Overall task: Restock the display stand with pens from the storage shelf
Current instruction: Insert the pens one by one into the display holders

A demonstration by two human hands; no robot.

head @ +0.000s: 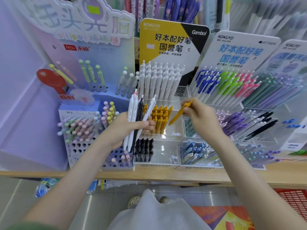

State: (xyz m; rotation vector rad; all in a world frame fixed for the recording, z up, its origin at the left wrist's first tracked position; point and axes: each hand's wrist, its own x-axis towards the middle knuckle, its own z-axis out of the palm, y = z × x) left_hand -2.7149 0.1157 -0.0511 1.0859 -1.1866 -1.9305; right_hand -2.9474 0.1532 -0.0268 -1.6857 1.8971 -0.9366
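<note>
Just over the counter [149, 176] edge, the left hand [123, 130] grips four pens [134, 112], three white and one black. At its 3 o'clock the right hand [200, 117] pinches one yellow pen [177, 115]. Beyond, at 12 o'clock, stands the display stand [159, 32].

Open room in the right half of the middle compartment [176, 130], beside the yellow pens [160, 120]; likewise right of the black pens [144, 149] below. White pens [158, 80] packed tight above; the pen bundle [135, 113] in the left hand [123, 130] blocks the left approach
</note>
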